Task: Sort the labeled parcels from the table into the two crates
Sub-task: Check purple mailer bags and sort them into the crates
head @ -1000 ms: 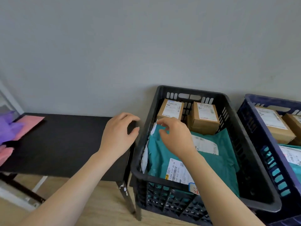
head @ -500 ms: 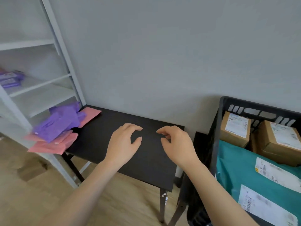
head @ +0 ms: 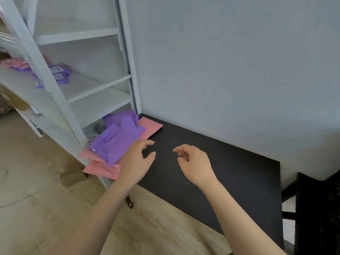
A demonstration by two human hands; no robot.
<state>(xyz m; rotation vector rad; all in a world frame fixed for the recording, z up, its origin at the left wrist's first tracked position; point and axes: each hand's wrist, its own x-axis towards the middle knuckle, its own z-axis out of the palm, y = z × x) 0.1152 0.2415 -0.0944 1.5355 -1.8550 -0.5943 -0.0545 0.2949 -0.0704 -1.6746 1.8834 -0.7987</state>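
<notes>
Both hands were out over the black table [head: 239,181], and neither one held anything. The left hand [head: 135,162] was over the left part of the table, just beside the pile of parcels. Its fingers [head: 147,142] were loosely curled, with the thumb apart from them, and they gripped nothing. I could not tell if the side of that hand touched the pile. The right hand [head: 196,162] was near the middle of the table, a little apart from the left hand. Its fingers [head: 177,150] were bent in a soft curl too, and it was empty.

The parcels lay at the left end of the table. They were soft bags. The purple parcels [head: 116,142] were crumpled on top. The pink parcels [head: 101,169] lay flat under them, and some stuck out past the table's edge. One pink corner [head: 150,127] poked out at the back, near the grey wall [head: 230,61].

A white shelf rack [head: 55,100] stood left of the table, right against the pile. More purple packs [head: 58,77] with white labels lay on one of its shelves. A pink thing [head: 12,62] lay further left on that shelf, too blurred to tell. The floor [head: 36,208] was light wood. A brown cardboard piece [head: 70,178] lay on it under the rack. A dark thing [head: 316,208] stood at the right end of the table, but it was too dark to tell what it was
</notes>
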